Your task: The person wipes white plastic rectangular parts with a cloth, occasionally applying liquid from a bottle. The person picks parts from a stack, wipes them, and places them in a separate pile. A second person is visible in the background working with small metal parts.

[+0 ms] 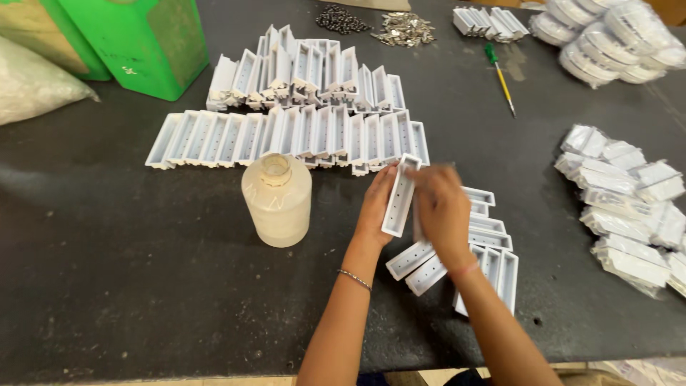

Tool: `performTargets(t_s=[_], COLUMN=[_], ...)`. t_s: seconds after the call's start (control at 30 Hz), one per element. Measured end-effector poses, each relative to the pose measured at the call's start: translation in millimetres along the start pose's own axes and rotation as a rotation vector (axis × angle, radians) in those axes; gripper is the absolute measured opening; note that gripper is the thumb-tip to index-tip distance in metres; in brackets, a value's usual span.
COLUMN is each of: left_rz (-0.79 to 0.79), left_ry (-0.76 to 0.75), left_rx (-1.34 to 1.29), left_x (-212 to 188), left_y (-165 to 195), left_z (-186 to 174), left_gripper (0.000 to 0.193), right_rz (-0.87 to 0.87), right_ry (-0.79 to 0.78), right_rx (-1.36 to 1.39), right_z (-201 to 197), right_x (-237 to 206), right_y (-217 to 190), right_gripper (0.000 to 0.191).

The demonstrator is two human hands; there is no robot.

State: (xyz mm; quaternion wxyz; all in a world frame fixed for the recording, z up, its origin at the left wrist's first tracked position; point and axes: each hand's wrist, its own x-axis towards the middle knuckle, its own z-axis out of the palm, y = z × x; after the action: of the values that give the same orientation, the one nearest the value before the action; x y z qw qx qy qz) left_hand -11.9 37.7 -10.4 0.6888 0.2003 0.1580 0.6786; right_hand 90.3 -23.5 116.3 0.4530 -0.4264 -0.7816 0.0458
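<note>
My left hand holds a long white plastic tray piece upright, its open side with small holes facing me. My right hand is against the piece's right edge, fingers curled and slightly blurred; whether something small is pinched in them I cannot tell. Under my hands lies a loose pile of the same white pieces. Beyond, rows of such white pieces stand side by side on the dark table.
A cream plastic bottle stands left of my hands. Green bins and a clear bag are at the back left. Small metal parts, a green-handled screwdriver and bagged white parts lie at the back and right.
</note>
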Motion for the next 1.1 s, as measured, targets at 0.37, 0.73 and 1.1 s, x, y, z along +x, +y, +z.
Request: performTargets(t_s=[0.37, 0.73, 1.1], left_rz=[0.129, 0.163, 0.209], left_ry=[0.154, -0.128, 0.151], left_rx=[0.004, -0.195, 0.670], left_x=[6.8, -1.9, 5.0], left_y=[8.9, -4.5, -4.1], left_z=[-9.1, -5.7, -4.7], left_gripper=[0.039, 0.046, 0.040], right_rz=[0.141, -0.211, -0.551], right_ry=[-0.184, -0.095, -0.194], right_rx=[0.110, 0.266, 0.085], right_z=[-3.7, 28.6, 78.4], right_x=[-45.3, 59.1, 64.9], right_y=[-44.4, -111.0, -134.1], right_gripper=[0.024, 0.015, 0.031])
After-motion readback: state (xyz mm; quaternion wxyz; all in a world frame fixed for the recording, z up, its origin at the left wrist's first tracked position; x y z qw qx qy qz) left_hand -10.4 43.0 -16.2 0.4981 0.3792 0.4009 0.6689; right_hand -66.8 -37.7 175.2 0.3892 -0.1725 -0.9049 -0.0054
